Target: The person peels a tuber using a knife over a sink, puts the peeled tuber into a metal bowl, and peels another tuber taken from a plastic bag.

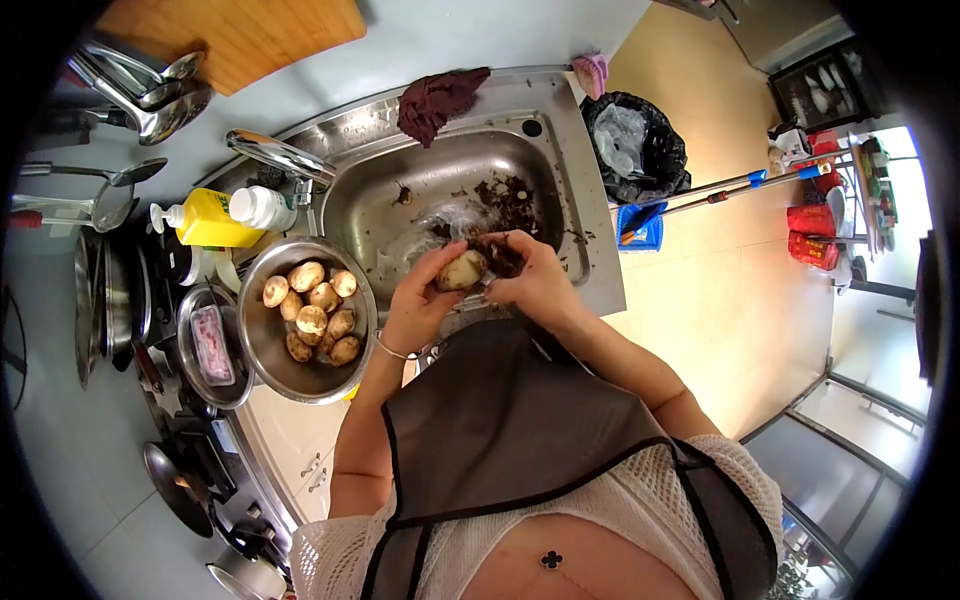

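Over the near side of the sink, my left hand is closed around a potato, its pale, partly dirty surface showing. Beside it my right hand has its fingers curled round something dark brown, whose kind I cannot make out. Below the hands is the steel sink, with wet brown scraps scattered at its far right. A steel bowl of several brown-patched potatoes stands left of the sink, near my left forearm.
The faucet rises at the sink's left corner, by a yellow bottle and a white bottle. A maroon cloth hangs over the far rim. Right of the sink stands a black-lined bin. A wrapped package lies in another bowl.
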Demonstrator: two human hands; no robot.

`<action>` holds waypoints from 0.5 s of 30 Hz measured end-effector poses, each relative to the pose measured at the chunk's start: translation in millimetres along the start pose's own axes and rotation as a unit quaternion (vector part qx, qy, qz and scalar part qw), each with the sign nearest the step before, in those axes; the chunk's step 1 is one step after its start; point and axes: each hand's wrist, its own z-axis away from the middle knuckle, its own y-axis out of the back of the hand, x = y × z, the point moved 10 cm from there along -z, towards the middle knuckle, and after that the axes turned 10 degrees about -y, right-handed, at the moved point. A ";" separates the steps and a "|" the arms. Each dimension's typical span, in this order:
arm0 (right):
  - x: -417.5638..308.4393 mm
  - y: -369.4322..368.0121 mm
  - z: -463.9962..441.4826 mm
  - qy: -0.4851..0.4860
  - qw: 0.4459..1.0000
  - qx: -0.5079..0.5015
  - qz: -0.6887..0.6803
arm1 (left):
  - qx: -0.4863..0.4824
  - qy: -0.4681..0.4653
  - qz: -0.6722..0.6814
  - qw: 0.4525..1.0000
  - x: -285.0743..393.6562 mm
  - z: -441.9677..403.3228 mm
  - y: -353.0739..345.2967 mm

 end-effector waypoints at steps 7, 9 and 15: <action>5.5 0.6 1.9 -0.009 1.000 0.001 -0.012 | 0.003 0.049 0.062 0.997 -9.8 -0.3 -3.0; -18.0 1.7 13.5 0.141 0.982 0.094 0.081 | 0.027 0.013 0.100 0.995 -1.8 -4.6 -3.7; 2.3 0.6 0.5 -0.099 0.993 -0.060 -0.001 | -0.020 0.028 0.123 0.992 -8.5 1.3 -4.0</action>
